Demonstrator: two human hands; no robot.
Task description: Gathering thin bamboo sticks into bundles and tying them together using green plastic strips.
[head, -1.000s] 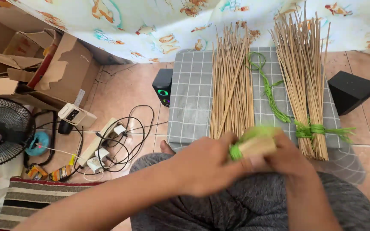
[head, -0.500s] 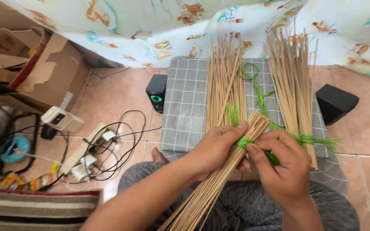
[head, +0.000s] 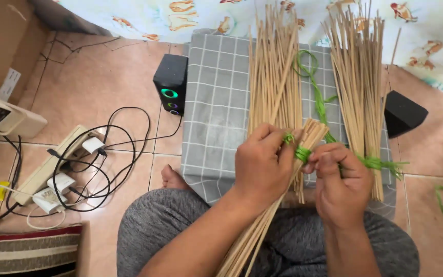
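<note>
My left hand (head: 263, 166) grips a bundle of thin pale sticks (head: 262, 220) that slants from my lap up to the right. A green plastic string (head: 301, 152) is wound around the bundle near its top end. My right hand (head: 340, 182) pinches that string beside the bundle. Behind my hands, a loose pile of sticks (head: 274, 72) lies on a grey checked cloth (head: 216, 97). To its right is a tied bundle of sticks (head: 360, 77) bound with green string (head: 383, 164). A long green string (head: 316, 95) trails between the two piles.
A black speaker with a green light (head: 170, 84) stands left of the cloth, another black speaker (head: 402, 113) to the right. A power strip with plugs and cables (head: 67, 169) lies on the tiled floor at left. A cardboard box (head: 1, 46) is at top left. A patterned sheet (head: 221, 18) hangs behind.
The view has shifted closer and to the left. My hands have turned the bundle so it slants up to the right, and my right fingers have moved up onto the green string.
</note>
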